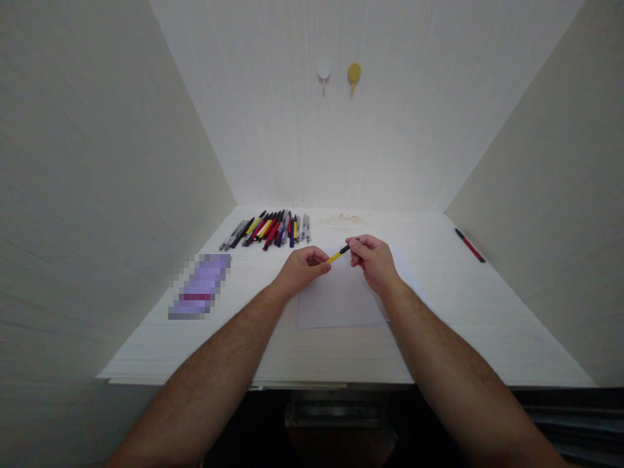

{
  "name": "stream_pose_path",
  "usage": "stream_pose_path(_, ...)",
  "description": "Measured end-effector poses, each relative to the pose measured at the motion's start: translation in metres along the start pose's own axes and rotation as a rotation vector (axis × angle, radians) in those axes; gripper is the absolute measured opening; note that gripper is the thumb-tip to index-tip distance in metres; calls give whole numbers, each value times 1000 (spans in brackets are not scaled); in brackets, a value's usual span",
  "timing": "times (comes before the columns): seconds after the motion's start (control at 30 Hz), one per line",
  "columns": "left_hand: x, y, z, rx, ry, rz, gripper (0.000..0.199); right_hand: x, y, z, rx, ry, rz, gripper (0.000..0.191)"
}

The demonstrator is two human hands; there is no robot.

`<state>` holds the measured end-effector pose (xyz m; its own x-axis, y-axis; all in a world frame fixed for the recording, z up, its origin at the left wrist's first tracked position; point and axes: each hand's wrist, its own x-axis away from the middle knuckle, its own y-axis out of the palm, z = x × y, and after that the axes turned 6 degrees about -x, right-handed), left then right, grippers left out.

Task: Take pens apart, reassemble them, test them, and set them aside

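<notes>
A yellow and black pen [336,255] is held between my two hands, tilted up to the right. The fingers of my left hand [306,265] pinch its yellow end. At the black end, my right hand [371,259] is closed with thumb and fingers around the tip area. Below both hands lies white paper [341,302], partly covered by the hands and right forearm. Whether the pen touches the paper I cannot tell.
Several pens [270,229] in red, yellow, black, blue and clear lie side by side at the back left. A red and black pen [470,246] lies by the right wall. A blurred purple object [202,283] is at left. Two hooks [354,73] hang on the back wall.
</notes>
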<state>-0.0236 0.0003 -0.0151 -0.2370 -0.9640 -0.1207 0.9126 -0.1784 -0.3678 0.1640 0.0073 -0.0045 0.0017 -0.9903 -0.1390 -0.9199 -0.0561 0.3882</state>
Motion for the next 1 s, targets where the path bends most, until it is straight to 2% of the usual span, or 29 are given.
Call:
stream_pose_path(0.2, 1, 2, 0, -132, 73, 90, 22, -1, 1, 2, 83, -36, 51, 30)
stream_pose_path(0.33, 3, 2, 4, -154, 82, 89, 20, 0, 2, 2, 142, -50, 100, 37)
stream_pose_path(0.47, 2, 1, 7, -133, 78, 74, 18, 2, 3, -2, 37, -7, -2, 26)
stream_pose_path(0.57, 2, 0, 7, -108, 67, 58, 18, 3, 3, -5, -66, 35, -84, 31)
stream_pose_path(0.83, 0, 0, 4, -46, 38, -38, 25, 1, -1, -5, -66, 42, -82, 25)
stream_pose_path(1.0, 0, -1, 3, -94, 59, -22, 24, 2, 0, -5, -62, 25, -69, 23)
